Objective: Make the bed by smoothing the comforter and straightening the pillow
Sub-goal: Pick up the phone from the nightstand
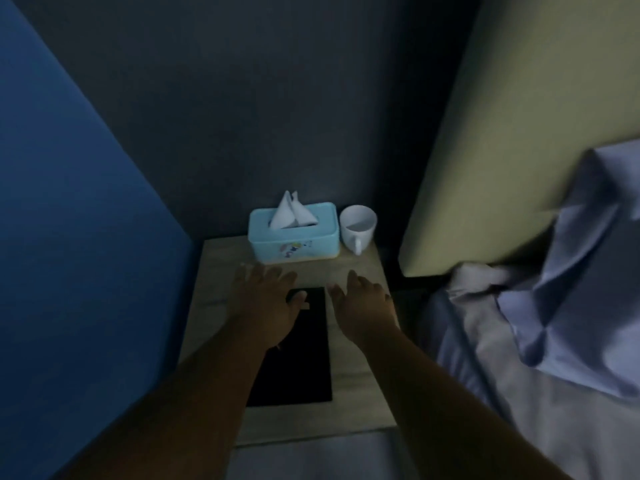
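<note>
Leaning tilted against headboard (502,133), pillow (588,258) crumpled

Left hand (266,299) fingers (273,273) motion-blurred; contact with bench (353,393) unclear. Black pad (304,358) under left fingers, left part hidden by palm and forearm. Both forearms cut by bottom edge. Print on tissue box (294,244), just beyond left fingers, too small to read. Cup (358,225), beyond right hand (363,306) fingers: inside too dim to tell. Pillow (581,271), well right of right fingers, blurred, cut by right edge. Comforter (502,393) cut by right and bottom edges.
</note>
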### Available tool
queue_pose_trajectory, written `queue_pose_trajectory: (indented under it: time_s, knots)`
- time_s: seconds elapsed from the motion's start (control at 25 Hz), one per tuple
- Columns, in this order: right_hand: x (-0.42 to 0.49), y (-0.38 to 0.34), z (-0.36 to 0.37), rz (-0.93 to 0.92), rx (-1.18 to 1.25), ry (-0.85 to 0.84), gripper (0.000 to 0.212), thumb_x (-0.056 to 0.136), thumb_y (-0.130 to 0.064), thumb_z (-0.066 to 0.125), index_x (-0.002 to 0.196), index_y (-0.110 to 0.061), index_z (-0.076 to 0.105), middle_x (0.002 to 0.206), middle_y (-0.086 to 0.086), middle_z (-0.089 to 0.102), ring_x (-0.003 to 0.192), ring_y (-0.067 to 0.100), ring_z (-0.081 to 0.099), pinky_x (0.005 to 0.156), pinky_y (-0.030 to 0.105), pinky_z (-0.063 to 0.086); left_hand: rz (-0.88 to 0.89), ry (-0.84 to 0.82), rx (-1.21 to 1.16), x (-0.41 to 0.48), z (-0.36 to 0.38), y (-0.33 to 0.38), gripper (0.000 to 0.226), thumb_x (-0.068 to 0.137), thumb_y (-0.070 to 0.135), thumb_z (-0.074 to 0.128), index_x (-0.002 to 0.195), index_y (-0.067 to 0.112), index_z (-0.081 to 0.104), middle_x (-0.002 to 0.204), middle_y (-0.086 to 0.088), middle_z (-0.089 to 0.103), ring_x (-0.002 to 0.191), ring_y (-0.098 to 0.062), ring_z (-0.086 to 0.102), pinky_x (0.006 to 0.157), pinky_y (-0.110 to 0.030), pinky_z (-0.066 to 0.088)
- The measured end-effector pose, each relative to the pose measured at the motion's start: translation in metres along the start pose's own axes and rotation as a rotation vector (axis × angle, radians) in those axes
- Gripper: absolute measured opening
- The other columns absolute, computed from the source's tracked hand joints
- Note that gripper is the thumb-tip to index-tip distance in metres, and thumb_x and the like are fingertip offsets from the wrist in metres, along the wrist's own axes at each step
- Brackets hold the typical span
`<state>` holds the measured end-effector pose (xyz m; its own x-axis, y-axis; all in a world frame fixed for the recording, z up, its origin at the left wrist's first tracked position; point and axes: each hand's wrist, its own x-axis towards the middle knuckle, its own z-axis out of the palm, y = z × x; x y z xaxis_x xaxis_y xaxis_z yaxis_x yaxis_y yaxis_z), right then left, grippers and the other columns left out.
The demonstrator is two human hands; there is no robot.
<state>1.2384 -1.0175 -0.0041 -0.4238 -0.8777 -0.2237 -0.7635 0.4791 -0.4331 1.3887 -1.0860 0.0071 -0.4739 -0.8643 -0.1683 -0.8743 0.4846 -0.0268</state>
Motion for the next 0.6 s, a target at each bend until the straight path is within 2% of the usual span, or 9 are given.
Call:
queue_pose_trajectory:
  time_s: [0.12,0.36,0.52,0.6]
  knots:
    - [0.022,-0.03,0.007,-0.057,-0.039,-0.049,0.059,0.099,-0.05,0.027,0.145,-0.013,0.03,0.144,0.009,0.043,0.13,0.032,0.038,0.103,0.043,0.03,-0.053,-0.044,-0.06,0.014,-0.002,-0.02,0.056,0.097,0.053,0.022,0.148,0.03,0.023,0.158,0.002,0.019,0.146,-0.026,0.011,0.118,-0.048,-0.004]
    - [0.066,-0.057,0.029,-0.076,-0.15,-0.055,0.055,0.097,-0.052,0.026,0.132,-0.013,0.044,0.127,0.01,0.055,0.116,0.031,0.049,0.095,0.043,0.038,-0.176,-0.071,-0.132,0.034,0.014,-0.047,0.056,0.097,0.049,0.024,0.149,0.028,0.02,0.158,0.0,0.019,0.145,-0.025,0.013,0.118,-0.047,0.0]
    - [0.094,-0.061,0.054,-0.149,-0.269,-0.106,0.054,0.097,-0.047,0.032,0.134,-0.012,0.047,0.13,0.012,0.055,0.119,0.033,0.049,0.099,0.044,0.038,-0.308,-0.102,-0.147,0.038,0.045,-0.06,0.059,0.096,0.052,0.026,0.149,0.027,0.021,0.157,-0.002,0.023,0.144,-0.027,0.017,0.117,-0.048,0.005]
    - [0.097,-0.061,0.069,-0.257,-0.303,-0.101,0.051,0.088,-0.043,0.04,0.114,-0.006,0.065,0.109,0.017,0.067,0.1,0.037,0.062,0.088,0.05,0.047,-0.403,-0.075,-0.166,0.035,0.063,-0.06,0.063,0.094,0.057,0.018,0.148,0.026,0.026,0.155,-0.003,0.028,0.143,-0.028,0.022,0.117,-0.05,0.009]
